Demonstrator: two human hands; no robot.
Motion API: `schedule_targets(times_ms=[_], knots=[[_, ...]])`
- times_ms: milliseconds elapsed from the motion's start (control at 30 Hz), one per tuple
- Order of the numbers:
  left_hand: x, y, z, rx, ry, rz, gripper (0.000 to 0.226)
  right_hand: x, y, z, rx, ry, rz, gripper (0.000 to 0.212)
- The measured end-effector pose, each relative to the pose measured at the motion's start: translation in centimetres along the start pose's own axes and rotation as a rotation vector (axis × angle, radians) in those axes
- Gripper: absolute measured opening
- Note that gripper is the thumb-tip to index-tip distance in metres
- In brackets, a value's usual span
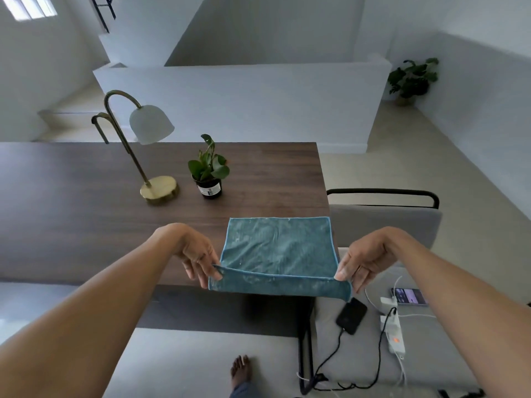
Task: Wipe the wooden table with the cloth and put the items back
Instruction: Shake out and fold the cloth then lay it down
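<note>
A teal cloth (277, 249) lies spread at the near right corner of the dark wooden table (71, 202), its near edge lifted and folded over. My left hand (196, 254) pinches the cloth's near left corner. My right hand (363, 262) pinches the near right corner. On the table farther back stand a brass lamp (143, 145) with a white shade and a small potted plant (209, 170) in a black pot, side by side.
A grey chair (385, 219) with a black frame stands at the table's right end. Below it, a grey seat holds two phones (351, 315), a power strip (393, 334) and cables. My bare foot (240, 370) is on the floor. A large plant (412, 79) stands far right.
</note>
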State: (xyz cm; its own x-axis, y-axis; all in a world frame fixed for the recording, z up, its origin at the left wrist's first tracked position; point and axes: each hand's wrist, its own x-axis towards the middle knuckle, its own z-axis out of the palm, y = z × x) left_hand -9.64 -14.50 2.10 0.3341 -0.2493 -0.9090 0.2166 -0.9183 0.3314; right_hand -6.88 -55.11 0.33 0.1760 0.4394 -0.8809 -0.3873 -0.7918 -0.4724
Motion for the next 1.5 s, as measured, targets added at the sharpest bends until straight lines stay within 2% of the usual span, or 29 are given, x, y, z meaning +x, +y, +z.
schedule_targets(times_ms=[67,167,300,467,633,767,933,1067,1167,1267,1333,1400,1500], knots=[[0.0,-0.2,0.2,-0.030,-0.075,-0.013,0.016,-0.1,0.2,0.2,0.015,-0.052,0.002,0.020],[-0.2,-0.3,-0.5,-0.075,-0.063,0.018,0.018,-0.3,-0.1,-0.6,0.017,0.013,-0.055,0.024],[-0.5,0.0,-2.5,-0.174,0.143,0.109,0.021,-0.3,-0.4,-2.8,0.031,0.201,-0.147,0.024],[0.8,1.2,-4.5,-0.134,0.401,0.160,0.023,0.3,-1.3,-4.9,0.046,0.430,-0.227,0.032],[4.0,1.5,-5.2,-0.126,0.551,0.134,0.015,1.9,-2.1,-6.0,-0.037,0.659,-0.315,0.019],[6.2,0.9,-5.7,-0.134,0.597,0.085,0.015,3.5,-2.6,-6.8,-0.094,0.785,-0.370,0.017],[7.1,0.4,-5.8,-0.129,0.673,0.045,0.031,5.6,-3.1,-7.6,-0.214,0.902,-0.361,0.004],[5.9,0.0,-5.3,-0.190,0.684,-0.037,0.053,6.7,-5.7,-7.1,-0.273,1.016,-0.400,0.023],[4.2,-0.6,-4.0,-0.276,0.526,-0.183,0.072,8.4,-9.9,-6.0,-0.300,0.982,-0.461,0.029],[3.3,-0.6,-1.7,-0.391,0.260,-0.279,0.081,10.7,-14.6,-3.5,-0.430,0.805,-0.481,0.034],[3.3,-0.5,-0.3,-0.489,0.208,-0.284,0.075,11.9,-17.5,-1.4,-0.476,0.688,-0.492,0.038],[3.7,-0.4,0.6,-0.581,0.224,-0.255,0.067,13.2,-19.8,0.3,-0.510,0.596,-0.486,0.042],[4.3,-0.3,1.3,-0.673,0.262,-0.217,0.031,15.0,-21.8,1.8,-0.611,0.525,-0.419,0.037]])
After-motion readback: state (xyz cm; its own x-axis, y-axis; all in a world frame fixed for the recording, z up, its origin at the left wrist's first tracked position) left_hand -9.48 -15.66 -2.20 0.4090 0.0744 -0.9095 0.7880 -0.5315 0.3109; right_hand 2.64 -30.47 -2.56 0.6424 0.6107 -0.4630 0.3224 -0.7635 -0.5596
